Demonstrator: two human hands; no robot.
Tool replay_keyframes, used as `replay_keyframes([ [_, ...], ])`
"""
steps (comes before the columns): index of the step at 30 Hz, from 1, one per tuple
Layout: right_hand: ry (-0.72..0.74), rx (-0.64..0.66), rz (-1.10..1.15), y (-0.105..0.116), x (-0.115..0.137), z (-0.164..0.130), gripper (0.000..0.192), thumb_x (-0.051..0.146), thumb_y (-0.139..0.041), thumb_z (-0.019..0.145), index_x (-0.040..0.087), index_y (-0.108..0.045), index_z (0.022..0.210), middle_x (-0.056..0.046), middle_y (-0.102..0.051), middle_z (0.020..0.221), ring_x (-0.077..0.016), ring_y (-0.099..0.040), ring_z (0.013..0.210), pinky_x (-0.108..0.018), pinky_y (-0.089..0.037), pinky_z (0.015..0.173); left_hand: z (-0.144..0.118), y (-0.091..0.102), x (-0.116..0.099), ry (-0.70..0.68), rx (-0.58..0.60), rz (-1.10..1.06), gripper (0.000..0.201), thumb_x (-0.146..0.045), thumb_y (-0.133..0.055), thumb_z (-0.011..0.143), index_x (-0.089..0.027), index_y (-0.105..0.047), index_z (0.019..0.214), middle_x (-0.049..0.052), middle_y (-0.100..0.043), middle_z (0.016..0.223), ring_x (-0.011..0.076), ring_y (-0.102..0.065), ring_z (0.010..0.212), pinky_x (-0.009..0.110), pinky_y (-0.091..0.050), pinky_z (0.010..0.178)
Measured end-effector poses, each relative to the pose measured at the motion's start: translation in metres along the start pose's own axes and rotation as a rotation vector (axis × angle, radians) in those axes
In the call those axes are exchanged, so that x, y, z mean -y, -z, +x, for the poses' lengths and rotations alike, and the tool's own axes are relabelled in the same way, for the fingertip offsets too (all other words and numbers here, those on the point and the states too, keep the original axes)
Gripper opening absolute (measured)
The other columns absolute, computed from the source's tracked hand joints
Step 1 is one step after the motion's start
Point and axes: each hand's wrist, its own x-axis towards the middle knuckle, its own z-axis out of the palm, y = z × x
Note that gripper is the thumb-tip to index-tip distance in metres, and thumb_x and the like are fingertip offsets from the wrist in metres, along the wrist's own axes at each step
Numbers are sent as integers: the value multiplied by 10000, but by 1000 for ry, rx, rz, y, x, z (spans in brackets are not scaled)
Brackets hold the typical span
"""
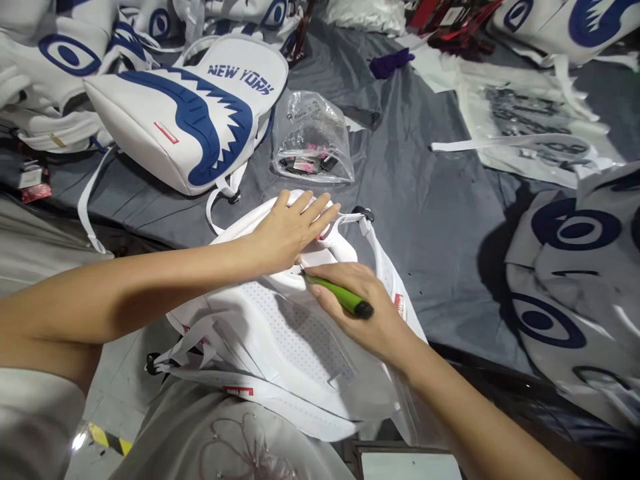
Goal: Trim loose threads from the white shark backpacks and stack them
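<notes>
A white backpack [295, 327] lies across my lap and the table's edge, its dotted back panel and straps facing up. My left hand [293, 230] rests flat on its top end, fingers stretched out and slightly spread. In my right hand [357, 300] is a slim green pen-like tool [343, 293] with a black end. Its front points at the backpack just below my left hand; the tip is partly hidden by my fingers. Clear plastic film [370, 377] lies over the lower right of the panel. A white strap [385, 267] with a black buckle runs down the right side.
A finished-looking white and blue backpack [200, 120] marked NEW YORK lies ahead. Beside it sits a clear bag of small parts [315, 143]. More backpacks are piled at the left [65, 60] and right [555, 280]. Printed plastic packaging [530, 120] and a purple cloth [390, 63] lie farther back.
</notes>
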Motion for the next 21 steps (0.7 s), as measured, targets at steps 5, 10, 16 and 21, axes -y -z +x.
replay_keyframes([
  [5,-47,130,-213,-4,-5,11,96,248,-596,916,192,-660,961,-33,-734,825,-230,-668,767,-403,-388,795,2,-6,1,11,-20,-3,1004,-350,-740,815,-133,-153,1601,204,-193,1658,413,-259,1500,598,-315,1138],
  [10,-46,36,-206,-4,-8,-3,83,244,-596,923,171,-623,953,-41,-695,817,-205,-625,761,-387,-386,816,8,-10,2,-207,-58,15,1134,-412,-738,813,-203,45,1606,199,-33,1683,409,-93,1553,648,-219,1154],
  [16,-41,178,-94,12,-15,-7,246,268,-679,911,199,-672,1147,-24,-731,932,-200,-630,877,-411,-377,943,11,-7,0,-190,-12,-5,1045,-296,-709,842,-234,-5,1612,200,-192,1658,399,-263,1503,575,-354,1100],
  [21,-55,232,-130,18,-10,1,249,215,-630,931,176,-703,1166,-41,-754,909,-205,-667,861,-426,-396,942,8,-9,-1,-119,-38,-41,1073,-307,-726,834,-244,9,1613,205,-151,1668,409,-207,1522,575,-297,1138],
])
